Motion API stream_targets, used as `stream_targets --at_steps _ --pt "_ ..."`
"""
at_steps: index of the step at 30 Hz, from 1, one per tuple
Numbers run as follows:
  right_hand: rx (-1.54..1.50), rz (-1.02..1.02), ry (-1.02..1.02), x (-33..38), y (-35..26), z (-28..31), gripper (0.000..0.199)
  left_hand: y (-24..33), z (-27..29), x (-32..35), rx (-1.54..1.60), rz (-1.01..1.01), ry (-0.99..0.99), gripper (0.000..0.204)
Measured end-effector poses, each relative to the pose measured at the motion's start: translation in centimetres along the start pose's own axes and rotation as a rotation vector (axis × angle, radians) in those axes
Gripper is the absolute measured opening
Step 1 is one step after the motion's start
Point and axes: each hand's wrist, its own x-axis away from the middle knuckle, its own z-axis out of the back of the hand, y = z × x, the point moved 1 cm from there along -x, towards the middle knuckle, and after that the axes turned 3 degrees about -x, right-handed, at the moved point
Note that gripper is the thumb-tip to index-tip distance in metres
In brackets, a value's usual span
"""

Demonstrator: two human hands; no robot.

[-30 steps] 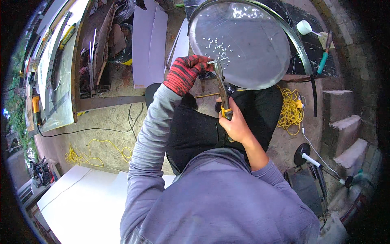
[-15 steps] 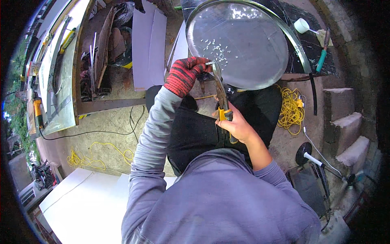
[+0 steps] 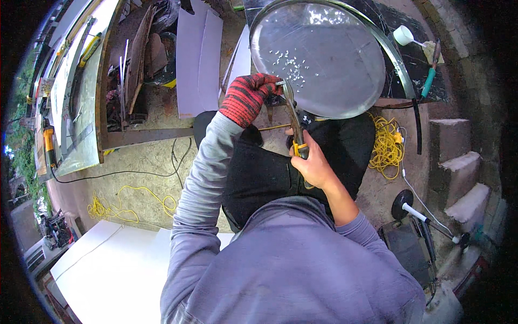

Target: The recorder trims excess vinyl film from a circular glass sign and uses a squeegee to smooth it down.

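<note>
My left hand (image 3: 249,97) wears a red and black knit glove and pinches a small metal piece at the near rim of a large round metal pan (image 3: 324,59). My right hand (image 3: 313,164), bare, is closed around the yellow and black handle of a hand tool (image 3: 294,121). The tool's metal tip meets the pan's rim right by my left fingers. Small white bits lie scattered in the pan. A curved dark metal strip (image 3: 396,59) runs around the pan's far and right side. My knees in dark trousers are under both hands.
Yellow cord (image 3: 386,146) lies coiled on the ground at right, next to concrete steps (image 3: 458,162). White sheets (image 3: 199,59) lean at the back, a white board (image 3: 108,270) lies at lower left. A black cable (image 3: 118,173) crosses the ground. A workbench with tools (image 3: 81,92) stands left.
Both hands have shifted slightly with the tool along the pan's rim; the grip on the tool and on the small piece is unchanged.
</note>
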Motion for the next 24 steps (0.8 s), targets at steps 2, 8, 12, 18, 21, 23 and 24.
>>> stream_targets --at_steps 2,8,12,18,21,23,24 --pt "0.011 -0.005 0.016 0.0 0.6 -0.1 0.056 0.4 -0.1 0.0 -0.054 -0.007 -0.017 0.025" --pt "-0.161 -0.105 0.020 0.0 0.5 -0.3 0.055 0.2 -0.3 -0.4 -0.038 -0.004 0.007 0.024" --pt "-0.303 -0.053 -0.150 0.0 0.3 0.2 0.070 -1.7 -0.3 -0.5 0.087 -0.042 0.041 0.023" --pt "-0.209 -0.072 -0.169 0.2 1.0 0.5 0.072 -0.5 -0.7 -0.1 0.078 -0.043 0.062 0.023" --pt "-0.155 -0.079 -0.147 0.2 0.6 0.5 0.066 -0.5 -0.6 -0.1 -0.028 -0.063 0.072 0.023" --pt "-0.124 -0.091 -0.136 0.2 0.6 0.4 0.063 -0.2 -0.5 0.0 -0.063 -0.020 0.036 0.023" --pt "-0.091 -0.059 -0.119 0.2 0.8 0.4 0.061 -0.3 -0.5 0.0 -0.062 -0.019 0.037 0.023"
